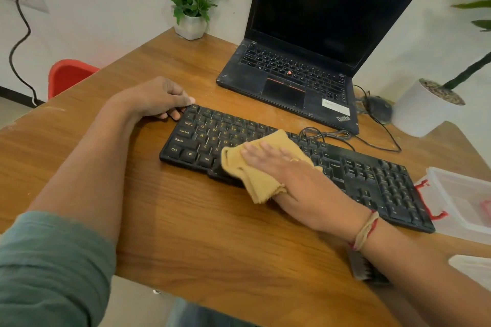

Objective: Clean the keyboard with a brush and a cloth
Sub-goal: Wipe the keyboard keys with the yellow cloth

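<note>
A black keyboard [372,175] lies slantwise across the wooden table [186,220]. My right hand [287,170] lies flat, fingers straight, on a folded yellow cloth [252,167] and presses it onto the keys near the middle of the keyboard. My left hand [159,99] grips the keyboard's far left corner with curled fingers. A dark brush [362,268] lies on the table under my right forearm, mostly hidden.
An open black laptop [305,61] stands behind the keyboard, its cable [345,138] coiled between them. A clear plastic box [462,199] with red latches sits at the right. A flower pot [190,26] and a white plant pot [422,106] stand at the back. A red chair [66,74] is left.
</note>
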Tool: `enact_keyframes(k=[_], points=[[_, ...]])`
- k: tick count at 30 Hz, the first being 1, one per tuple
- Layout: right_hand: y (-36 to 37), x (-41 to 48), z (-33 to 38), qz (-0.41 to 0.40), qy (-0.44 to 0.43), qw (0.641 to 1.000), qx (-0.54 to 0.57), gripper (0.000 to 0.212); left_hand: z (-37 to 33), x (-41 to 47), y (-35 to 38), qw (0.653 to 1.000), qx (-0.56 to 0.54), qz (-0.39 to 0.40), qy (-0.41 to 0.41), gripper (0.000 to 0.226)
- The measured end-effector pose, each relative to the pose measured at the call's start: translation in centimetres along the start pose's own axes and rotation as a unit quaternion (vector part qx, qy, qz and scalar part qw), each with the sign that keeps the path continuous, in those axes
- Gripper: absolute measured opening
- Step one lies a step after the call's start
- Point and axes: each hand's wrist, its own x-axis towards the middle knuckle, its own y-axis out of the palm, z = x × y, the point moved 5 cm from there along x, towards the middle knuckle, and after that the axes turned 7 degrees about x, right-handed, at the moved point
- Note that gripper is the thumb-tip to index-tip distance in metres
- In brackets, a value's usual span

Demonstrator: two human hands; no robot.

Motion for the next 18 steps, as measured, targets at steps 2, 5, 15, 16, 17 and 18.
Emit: enact_keyframes(k=[2, 5, 15, 16, 17, 18], points=[[0.0, -0.1, 0.1, 0.000, 0.003, 1.000, -0.013, 0.070, 0.2, 0.1, 0.0, 1.000, 0.003, 0.000, -0.002, 0.023], [1.4, -0.5, 1.7, 0.042, -0.033, 0.998, -0.045, 0.073, 0.4, 0.3, 0.0, 1.000, 0.005, -0.004, -0.001, 0.024], [0.9, -1.7, 0.8, 0.021, 0.021, 0.999, -0.020, 0.068, 0.7, 0.5, 0.0, 1.000, -0.001, 0.003, -0.006, 0.022], [0.6, -1.8, 0.3, 0.004, 0.044, 0.999, -0.015, 0.069, 0.7, 0.5, -0.1, 1.000, -0.003, 0.004, -0.006, 0.022], [0.5, -1.9, 0.1, -0.004, 0.061, 0.998, -0.018, 0.071, 0.6, 0.5, 0.0, 1.000, -0.004, 0.003, -0.004, 0.021], [0.5, -1.9, 0.2, -0.002, 0.061, 0.998, -0.022, 0.073, 0.6, 0.5, 0.0, 1.000, -0.006, 0.001, -0.002, 0.021]])
